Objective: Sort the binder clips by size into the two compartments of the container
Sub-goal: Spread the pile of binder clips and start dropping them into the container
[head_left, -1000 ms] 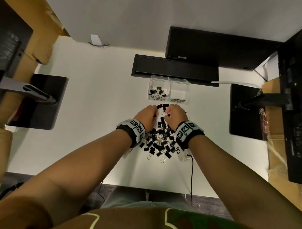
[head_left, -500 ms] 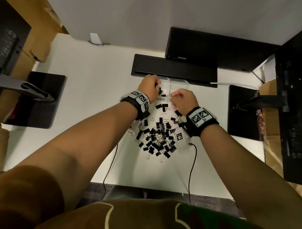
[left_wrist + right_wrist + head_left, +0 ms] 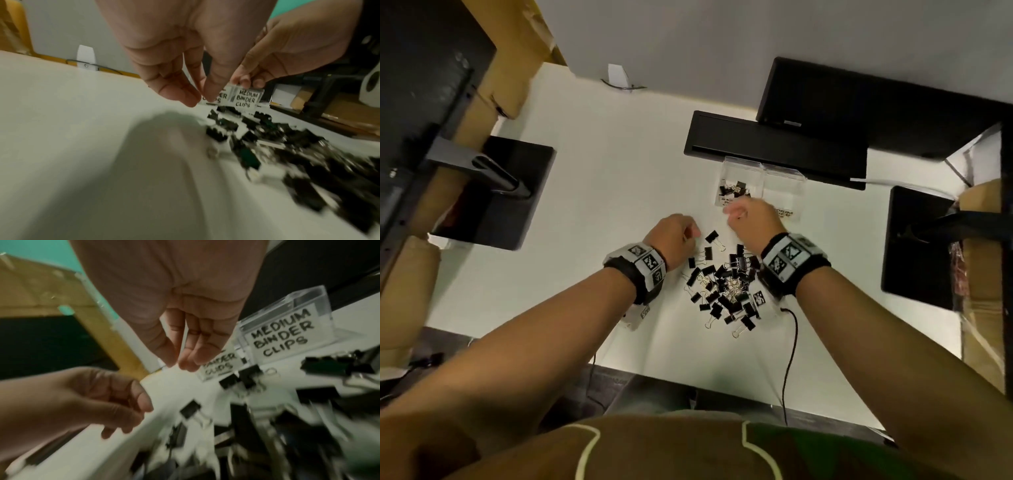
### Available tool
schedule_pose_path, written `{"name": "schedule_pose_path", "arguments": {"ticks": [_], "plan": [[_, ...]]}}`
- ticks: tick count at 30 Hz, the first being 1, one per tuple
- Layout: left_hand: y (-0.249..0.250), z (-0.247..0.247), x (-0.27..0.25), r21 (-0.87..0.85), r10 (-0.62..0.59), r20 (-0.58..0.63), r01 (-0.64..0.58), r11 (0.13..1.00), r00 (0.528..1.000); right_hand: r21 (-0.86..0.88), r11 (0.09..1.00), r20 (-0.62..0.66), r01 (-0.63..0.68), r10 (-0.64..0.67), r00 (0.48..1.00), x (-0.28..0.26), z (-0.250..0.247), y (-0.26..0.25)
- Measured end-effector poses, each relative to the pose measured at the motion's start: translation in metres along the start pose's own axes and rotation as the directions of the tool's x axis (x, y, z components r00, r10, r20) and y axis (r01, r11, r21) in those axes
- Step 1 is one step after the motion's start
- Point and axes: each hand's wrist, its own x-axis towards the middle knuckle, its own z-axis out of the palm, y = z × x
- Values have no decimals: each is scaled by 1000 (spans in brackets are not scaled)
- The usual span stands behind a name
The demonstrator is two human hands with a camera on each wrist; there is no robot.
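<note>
A heap of black binder clips (image 3: 726, 284) lies on the white table between my wrists, blurred in the left wrist view (image 3: 287, 146) and the right wrist view (image 3: 267, 418). Behind it stands the clear two-compartment container (image 3: 763, 164). Its left compartment (image 3: 732, 190) holds several small clips; the right one bears the label "MEDIUM BINDER CLIPS" (image 3: 283, 332). My left hand (image 3: 693, 233) hovers at the heap's far left edge, fingers hanging loose with nothing in them (image 3: 197, 97). My right hand (image 3: 732, 210) hangs just in front of the container, thumb and fingers close together and holding nothing (image 3: 176, 365).
A long black bar (image 3: 774, 147) lies right behind the container. Black monitor bases stand at the left (image 3: 493, 198) and right (image 3: 917, 246), with cardboard boxes beyond them. A thin black cable (image 3: 791, 342) runs off the table's near edge.
Both hands have pulled back from over the container towards the heap. The left came from the small-clip compartment, the right from the medium side.
</note>
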Motion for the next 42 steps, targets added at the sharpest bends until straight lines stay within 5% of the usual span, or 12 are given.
{"name": "schedule_pose_path", "arguments": {"ticks": [5,14,26,35,42], "plan": [[-14,21,-24,26,-20,68,18,1000,998,-257,957,269,135,-64,961,-23,41,11],[-20,28,-24,85,-20,10,19,996,1000,-292,956,141,19,23,990,-20,31,29],[-29,18,-33,110,4,13,-5,994,1000,-458,835,314,306,-170,934,-38,77,15],[-17,22,-54,188,91,126,-113,976,988,-106,991,76,86,-78,994,-31,60,20],[-25,31,-50,268,147,219,-204,942,965,255,965,50,-57,45,998,-33,31,11]]}}
